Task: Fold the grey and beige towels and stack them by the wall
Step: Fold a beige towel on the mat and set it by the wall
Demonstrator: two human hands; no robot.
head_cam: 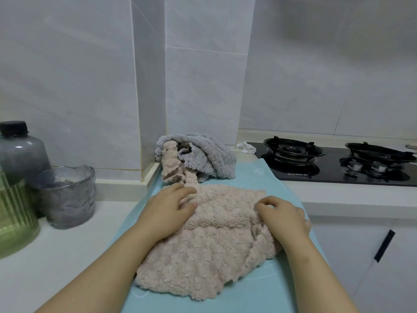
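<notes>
The beige towel [203,240] shows pinkish-beige, nubbly all over, against a pale turquoise mat [259,290]. The grey towel [209,154] is soft dove-grey, the crumpled towel [171,166] that same beige. White tabletop [45,256], glossy black hob [334,175], smoky-grey glass [67,199], ribbed green jar [13,218].
</notes>
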